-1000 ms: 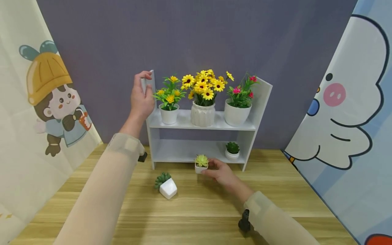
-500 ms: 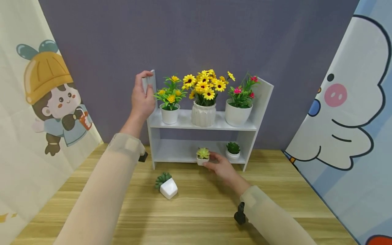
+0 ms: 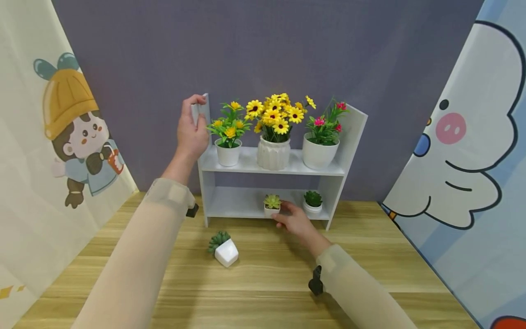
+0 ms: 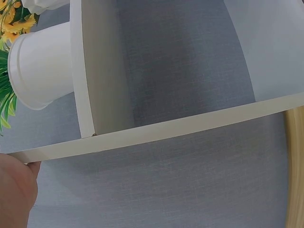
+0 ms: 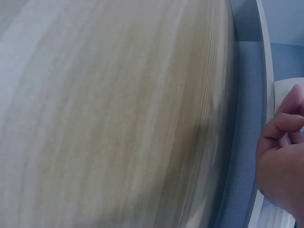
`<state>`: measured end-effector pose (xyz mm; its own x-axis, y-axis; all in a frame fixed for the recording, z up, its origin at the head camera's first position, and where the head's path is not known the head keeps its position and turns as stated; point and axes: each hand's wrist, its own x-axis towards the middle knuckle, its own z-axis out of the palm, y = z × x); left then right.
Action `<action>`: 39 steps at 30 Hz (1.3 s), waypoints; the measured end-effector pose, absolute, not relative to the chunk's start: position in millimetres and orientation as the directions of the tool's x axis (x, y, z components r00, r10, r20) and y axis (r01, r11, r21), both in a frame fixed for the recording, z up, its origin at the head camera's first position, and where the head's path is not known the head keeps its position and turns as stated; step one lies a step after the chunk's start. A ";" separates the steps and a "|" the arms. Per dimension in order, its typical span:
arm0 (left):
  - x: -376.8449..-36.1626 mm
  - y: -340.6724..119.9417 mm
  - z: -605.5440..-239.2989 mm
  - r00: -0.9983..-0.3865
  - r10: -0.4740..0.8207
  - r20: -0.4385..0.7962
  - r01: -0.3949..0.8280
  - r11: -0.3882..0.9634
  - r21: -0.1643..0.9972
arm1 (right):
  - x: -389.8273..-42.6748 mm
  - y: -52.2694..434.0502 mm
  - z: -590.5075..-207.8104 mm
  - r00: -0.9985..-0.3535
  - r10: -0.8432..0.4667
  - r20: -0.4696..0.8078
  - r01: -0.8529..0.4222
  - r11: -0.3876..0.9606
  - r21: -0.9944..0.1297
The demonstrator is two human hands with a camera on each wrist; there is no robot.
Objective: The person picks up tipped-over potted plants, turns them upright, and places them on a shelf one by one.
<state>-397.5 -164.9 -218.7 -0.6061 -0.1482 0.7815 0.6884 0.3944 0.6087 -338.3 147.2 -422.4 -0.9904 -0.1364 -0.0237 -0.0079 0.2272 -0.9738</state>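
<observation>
- Wooden table (image 3: 370,265) carries a white two-tier shelf (image 3: 341,151), which stands against the grey backdrop.
- Shelf, top tier: three white pots. The left one (image 3: 227,154) holds small yellow flowers, the ribbed middle one (image 3: 273,154) yellow daisies, the right one (image 3: 317,155) pink flowers.
- Left hand (image 3: 191,130) grips the shelf's upper left side panel, fingers curled over its top edge.
- Right hand (image 3: 293,220) is at the shelf's bottom tier, fingers pinching the small white succulent pot (image 3: 271,210) that sits on the tier's front edge; it holds a yellow-green rosette.
- Shelf, bottom tier, right end: a round white pot (image 3: 312,207) with a dark green succulent.
- In front of the shelf's left half, on the table: a faceted white pot (image 3: 226,252), tipped over, with a green succulent.
</observation>
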 end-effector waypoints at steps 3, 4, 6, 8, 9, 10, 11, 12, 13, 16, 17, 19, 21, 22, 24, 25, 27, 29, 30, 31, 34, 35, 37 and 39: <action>-397.7 -164.7 -218.2 -0.604 -0.146 0.784 0.694 0.387 0.607 | -340.6 146.1 -422.8 -0.991 -0.131 -0.022 -0.008 0.222 -0.975; -397.7 -164.7 -218.1 -0.603 -0.146 0.784 0.695 0.386 0.607 | -341.3 146.0 -422.9 -0.991 -0.132 -0.019 -0.010 0.222 -0.975; -398.0 -164.7 -218.1 -0.601 -0.145 0.786 0.697 0.386 0.605 | -341.9 145.6 -422.8 -0.991 -0.131 -0.022 -0.008 0.224 -0.975; -398.3 -164.9 -218.4 -0.601 -0.145 0.786 0.697 0.385 0.605 | -342.1 145.3 -422.2 -0.991 -0.129 -0.024 -0.007 0.230 -0.973; -398.5 -164.9 -218.6 -0.603 -0.145 0.785 0.696 0.387 0.606 | -342.0 145.2 -421.7 -0.991 -0.128 -0.026 -0.005 0.233 -0.972; -398.6 -164.9 -218.6 -0.604 -0.146 0.783 0.693 0.389 0.607 | -342.0 145.1 -421.2 -0.992 -0.125 -0.027 -0.003 0.236 -0.972; -398.7 -164.9 -218.7 -0.605 -0.146 0.783 0.691 0.391 0.608 | -342.0 145.0 -420.7 -0.992 -0.122 -0.028 -0.002 0.241 -0.970; -398.9 -164.9 -218.8 -0.606 -0.146 0.782 0.690 0.393 0.608 | -341.9 144.9 -420.2 -0.992 -0.120 -0.028 -0.002 0.247 -0.969; -398.8 -164.8 -218.8 -0.608 -0.146 0.780 0.688 0.394 0.610 | -342.1 144.8 -420.1 -0.993 -0.114 -0.030 0.001 0.252 -0.968; -398.6 -164.5 -218.9 -0.610 -0.146 0.779 0.688 0.391 0.612 | -343.1 145.1 -420.7 -0.994 -0.108 -0.034 0.004 0.263 -0.965; -398.4 -164.5 -219.0 -0.609 -0.146 0.779 0.689 0.390 0.611 | -343.7 145.3 -421.2 -0.994 -0.107 -0.036 0.006 0.264 -0.965; -398.2 -164.6 -219.1 -0.609 -0.146 0.779 0.690 0.386 0.612 | -344.4 145.4 -421.9 -0.993 -0.110 -0.038 0.008 0.258 -0.966; -398.2 -164.9 -219.4 -0.609 -0.146 0.780 0.688 0.391 0.611 | -345.0 145.3 -422.7 -0.993 -0.115 -0.033 0.003 0.252 -0.968; -398.0 -164.9 -219.5 -0.610 -0.147 0.779 0.687 0.393 0.612 | -345.0 145.2 -423.0 -0.993 -0.117 -0.031 0.001 0.249 -0.969; -398.3 -165.1 -220.0 -0.611 -0.147 0.777 0.684 0.396 0.613 | -344.8 144.8 -423.3 -0.993 -0.119 -0.029 -0.001 0.246 -0.969; -398.6 -165.2 -220.1 -0.611 -0.149 0.778 0.685 0.393 0.613 | -344.7 144.7 -423.3 -0.993 -0.116 -0.029 0.000 0.246 -0.969; -398.8 -165.3 -220.3 -0.611 -0.151 0.777 0.686 0.389 0.615 | -344.7 144.5 -423.6 -0.993 -0.113 -0.030 0.001 0.246 -0.969; -398.9 -165.3 -220.3 -0.612 -0.152 0.776 0.688 0.383 0.617 | -344.5 144.5 -423.7 -0.993 -0.115 -0.026 -0.003 0.246 -0.969; -398.7 -165.2 -220.2 -0.612 -0.152 0.776 0.688 0.383 0.617 | -344.3 144.3 -423.7 -0.993 -0.114 -0.025 -0.003 0.241 -0.971; -398.3 -165.2 -220.2 -0.614 -0.153 0.775 0.686 0.383 0.619 | -344.2 144.3 -423.9 -0.993 -0.115 -0.023 -0.005 0.235 -0.972; -397.1 -165.1 -220.0 -0.616 -0.153 0.773 0.676 0.400 0.618 | -343.1 144.7 -424.5 -0.992 -0.124 -0.011 -0.017 0.218 -0.976; -396.7 -165.0 -219.8 -0.616 -0.153 0.772 0.673 0.407 0.618 | -342.2 145.2 -424.6 -0.992 -0.126 -0.005 -0.022 0.217 -0.976; -397.1 -165.2 -220.1 -0.614 -0.152 0.774 0.673 0.412 0.615 | -340.1 147.1 -425.1 -0.992 -0.126 0.006 -0.033 0.215 -0.976; -398.1 -165.6 -220.4 -0.610 -0.151 0.778 0.679 0.408 0.611 | -337.8 150.0 -425.8 -0.992 -0.121 0.023 -0.050 0.227 -0.973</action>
